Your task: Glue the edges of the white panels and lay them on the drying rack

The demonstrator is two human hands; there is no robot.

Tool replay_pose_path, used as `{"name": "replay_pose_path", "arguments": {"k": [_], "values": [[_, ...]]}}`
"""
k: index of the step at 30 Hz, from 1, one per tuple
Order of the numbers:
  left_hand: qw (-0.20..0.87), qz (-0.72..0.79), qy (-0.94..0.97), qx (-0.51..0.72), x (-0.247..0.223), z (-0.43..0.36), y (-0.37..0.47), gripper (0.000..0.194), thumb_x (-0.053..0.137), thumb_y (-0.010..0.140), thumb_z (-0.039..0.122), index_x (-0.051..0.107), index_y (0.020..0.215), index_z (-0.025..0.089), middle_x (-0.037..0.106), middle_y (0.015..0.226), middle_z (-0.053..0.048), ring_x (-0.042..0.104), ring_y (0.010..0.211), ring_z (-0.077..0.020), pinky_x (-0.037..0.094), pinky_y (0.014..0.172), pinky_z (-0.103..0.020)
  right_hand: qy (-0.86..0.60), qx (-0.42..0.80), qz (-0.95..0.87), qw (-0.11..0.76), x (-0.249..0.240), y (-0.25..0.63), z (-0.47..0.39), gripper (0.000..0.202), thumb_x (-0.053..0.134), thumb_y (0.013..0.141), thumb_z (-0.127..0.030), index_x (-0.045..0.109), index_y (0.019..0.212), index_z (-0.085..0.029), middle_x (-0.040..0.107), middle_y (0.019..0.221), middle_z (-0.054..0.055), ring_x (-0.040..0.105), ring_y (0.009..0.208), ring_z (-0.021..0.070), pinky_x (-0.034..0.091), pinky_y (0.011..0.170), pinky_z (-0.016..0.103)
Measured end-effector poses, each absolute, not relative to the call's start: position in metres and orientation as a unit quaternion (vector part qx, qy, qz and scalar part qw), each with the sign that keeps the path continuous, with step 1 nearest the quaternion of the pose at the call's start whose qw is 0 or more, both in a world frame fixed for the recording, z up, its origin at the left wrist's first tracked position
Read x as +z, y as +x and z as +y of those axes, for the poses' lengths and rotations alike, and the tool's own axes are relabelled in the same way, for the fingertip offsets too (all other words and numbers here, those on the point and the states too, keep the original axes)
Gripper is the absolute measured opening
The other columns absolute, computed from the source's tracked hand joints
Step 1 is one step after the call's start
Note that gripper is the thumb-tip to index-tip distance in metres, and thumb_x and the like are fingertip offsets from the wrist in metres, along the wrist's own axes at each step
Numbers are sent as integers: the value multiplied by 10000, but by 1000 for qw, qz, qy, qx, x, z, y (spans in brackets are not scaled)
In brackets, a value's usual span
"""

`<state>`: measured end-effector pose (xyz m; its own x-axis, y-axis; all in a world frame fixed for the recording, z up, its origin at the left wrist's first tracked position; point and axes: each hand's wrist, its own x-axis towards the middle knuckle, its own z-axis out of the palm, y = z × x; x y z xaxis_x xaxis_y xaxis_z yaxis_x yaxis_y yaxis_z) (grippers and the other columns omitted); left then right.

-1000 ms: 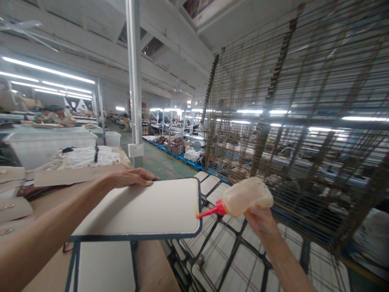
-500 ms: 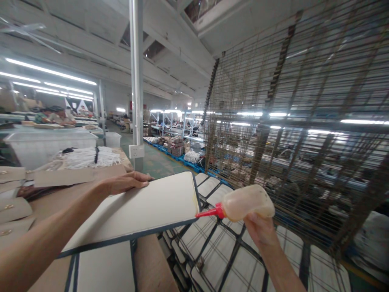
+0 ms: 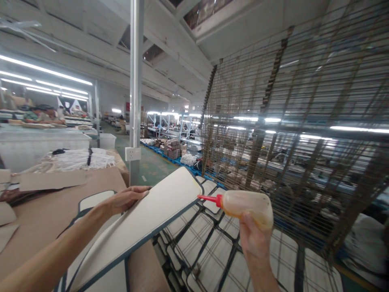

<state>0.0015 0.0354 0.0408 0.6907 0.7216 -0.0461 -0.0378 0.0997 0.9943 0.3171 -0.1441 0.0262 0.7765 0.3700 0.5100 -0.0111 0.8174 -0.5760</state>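
Note:
My left hand (image 3: 130,198) grips the far edge of a cream panel with a dark border (image 3: 158,207), thumb on top and fingers partly hidden beneath. The panel is tilted, its far corner raised over the wire rack. In my right hand (image 3: 257,239) is a translucent squeeze bottle (image 3: 247,206) holding some yellowish liquid, lying nearly level. Its red nozzle (image 3: 209,198) points left, the tip at or very near the panel's right edge. A faint yellowish line shows along that edge. More bordered panels (image 3: 100,200) lie beneath on the table.
Many cream panels (image 3: 225,247) lie on a wire rack below my right hand. Raised wire rack frames (image 3: 291,101) stand at the right. A brown table (image 3: 45,211) carries a bundle of white strips (image 3: 75,158). A metal post (image 3: 135,81) rises ahead; people sit farther left.
The panel has turned, its right end swinging up and away, and panels beneath it now show more. The bottle has levelled out, its nozzle tip moving up along the panel's edge.

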Motion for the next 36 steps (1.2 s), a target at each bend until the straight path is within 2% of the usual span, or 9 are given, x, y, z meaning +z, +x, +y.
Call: {"name": "replay_pose_path", "arguments": {"k": [11,17,21,25,29,36], "values": [[718,281,544,332,23,36,19,439,835,599,301,725,1000,158,762,856,-79,697,689,-191,541,620,-236,-294,94,-318,896,23,310,-138,577,830,557,-264,623,1093,-211,695,973,25,649,891,203,510,861,340],[729,279,521,346,23,36,28,492,860,554,270,714,1003,132,761,824,-78,699,673,-200,549,618,-251,-296,108,-309,897,19,304,-134,597,854,499,-284,629,1045,-193,691,935,21,648,859,199,524,818,332],[733,276,510,355,25,35,34,519,868,536,281,712,1006,123,760,812,-78,692,652,-199,553,606,-262,-304,109,-319,891,12,301,-132,550,844,529,-279,631,1030,-198,684,912,1,642,836,175,517,809,301],[736,268,507,361,25,35,39,490,849,564,252,706,1013,118,760,824,-86,693,650,-202,556,604,-272,-331,114,-331,876,9,297,-133,602,826,557,-313,608,1106,-196,680,961,23,637,868,198,506,844,347],[734,269,499,373,26,37,43,443,828,591,223,705,1002,111,759,789,-86,692,633,-203,554,594,-274,-347,126,-350,861,10,290,-136,569,816,558,-338,623,1071,-185,677,960,52,635,873,234,502,850,402],[731,291,483,383,33,38,44,374,782,647,178,698,1003,99,757,775,-94,688,598,-201,551,571,-276,-326,182,-364,853,7,280,-139,611,814,574,-312,601,1137,-202,666,976,47,630,876,226,507,834,376]]}}
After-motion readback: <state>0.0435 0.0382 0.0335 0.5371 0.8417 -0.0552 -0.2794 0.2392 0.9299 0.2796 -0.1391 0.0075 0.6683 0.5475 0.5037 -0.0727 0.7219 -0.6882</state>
